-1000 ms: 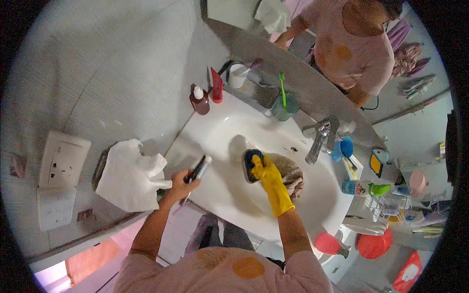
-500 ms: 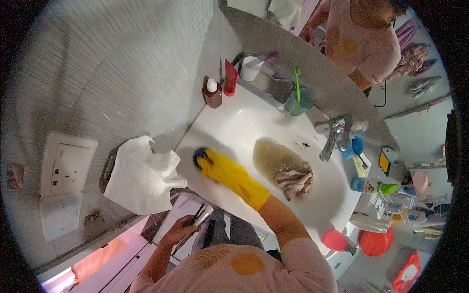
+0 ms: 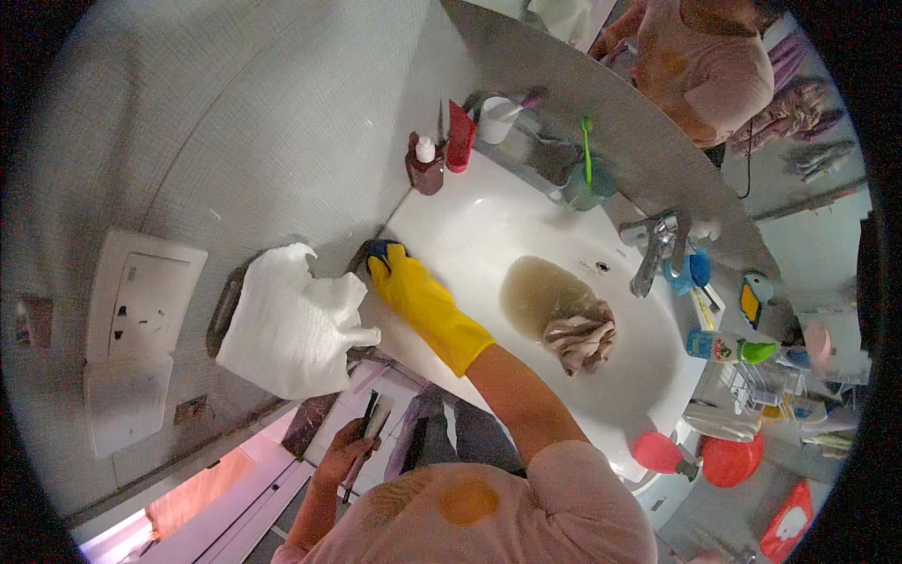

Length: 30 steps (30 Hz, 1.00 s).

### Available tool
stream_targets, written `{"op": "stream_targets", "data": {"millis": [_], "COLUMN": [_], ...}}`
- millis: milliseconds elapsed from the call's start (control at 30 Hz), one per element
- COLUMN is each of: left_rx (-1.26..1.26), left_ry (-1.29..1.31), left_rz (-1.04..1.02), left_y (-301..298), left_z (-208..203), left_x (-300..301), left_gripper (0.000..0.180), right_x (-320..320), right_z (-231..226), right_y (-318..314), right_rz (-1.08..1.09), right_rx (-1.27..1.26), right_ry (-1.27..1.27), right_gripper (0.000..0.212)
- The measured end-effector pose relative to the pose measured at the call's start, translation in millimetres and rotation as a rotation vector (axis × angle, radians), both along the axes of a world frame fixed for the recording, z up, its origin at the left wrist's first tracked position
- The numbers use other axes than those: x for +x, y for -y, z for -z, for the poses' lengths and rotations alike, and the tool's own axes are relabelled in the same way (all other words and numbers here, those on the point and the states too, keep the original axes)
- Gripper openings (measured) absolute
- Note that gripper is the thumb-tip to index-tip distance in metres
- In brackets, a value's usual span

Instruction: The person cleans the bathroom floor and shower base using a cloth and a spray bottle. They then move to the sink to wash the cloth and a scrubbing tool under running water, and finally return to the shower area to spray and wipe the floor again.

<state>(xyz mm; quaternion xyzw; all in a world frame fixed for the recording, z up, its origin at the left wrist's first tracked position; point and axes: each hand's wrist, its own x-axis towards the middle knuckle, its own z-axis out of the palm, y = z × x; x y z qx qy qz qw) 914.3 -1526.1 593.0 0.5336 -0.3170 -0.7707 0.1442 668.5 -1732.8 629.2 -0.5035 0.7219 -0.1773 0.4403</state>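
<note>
My right hand (image 3: 404, 287) wears a yellow rubber glove and lies on the left rim of the white washbasin (image 3: 451, 221). Its fingers are closed over a dark blue scrubbing pad or cloth (image 3: 381, 249), mostly covered by the glove, at the corner by the wall. Below the basin's front edge, my left hand (image 3: 348, 453) is closed around a slim, dark and silvery object (image 3: 378, 415) whose kind I cannot make out. A crumpled, wet beige cloth (image 3: 581, 338) lies in murky brownish water (image 3: 536, 291) in the bowl.
A chrome tap (image 3: 653, 254) stands at the basin's back. Along the edge are a brown pump bottle (image 3: 426, 169), a red tube (image 3: 460, 136), a white cup (image 3: 498, 120), a green toothbrush (image 3: 588, 155) and a green-nozzled bottle (image 3: 714, 346). White tissue (image 3: 291, 324) hangs at the left wall.
My gloved right hand has slid with the blue pad along the rim toward the wall corner. My left hand has tilted the slim object more upright. The view has shifted slightly.
</note>
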Motion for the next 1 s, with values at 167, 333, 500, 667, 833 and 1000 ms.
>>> {"op": "stream_targets", "data": {"millis": [167, 333, 500, 667, 833, 1000], "left_rx": [0.004, 0.019, 0.106, 0.154, 0.153, 0.19], "left_ry": [-0.004, 0.024, 0.063, -0.127, -0.265, -0.241], "left_rz": [-0.037, 0.016, -0.023, -0.16, -0.092, -0.151], "left_y": [-0.1, 8.0, 12.6, 24.1, 40.8, 48.8], "left_z": [-5.4, -7.6, 3.1, 8.0, 10.2, -26.8], "left_x": [-3.0, -17.7, -25.9, -31.7, -40.8, -64.4], "left_gripper": [0.042, 0.047, 0.045, 0.04, 0.039, 0.042], "right_x": [30.6, 40.4, -46.0, -184.1, -158.0, -22.7], "right_z": [3.8, 33.6, 24.7, 71.5, 40.8, -9.0], "right_y": [-39.5, -62.3, -166.7, -303.4, -269.7, -141.9], "right_rz": [-0.19, -0.288, 0.051, 0.374, 0.339, 0.157], "right_rx": [-0.262, -0.253, 0.058, 0.17, 0.21, -0.069], "right_ry": [0.125, 0.218, 0.057, -0.356, -0.24, 0.199], "right_gripper": [0.037, 0.035, 0.042, 0.035, 0.029, 0.03]}}
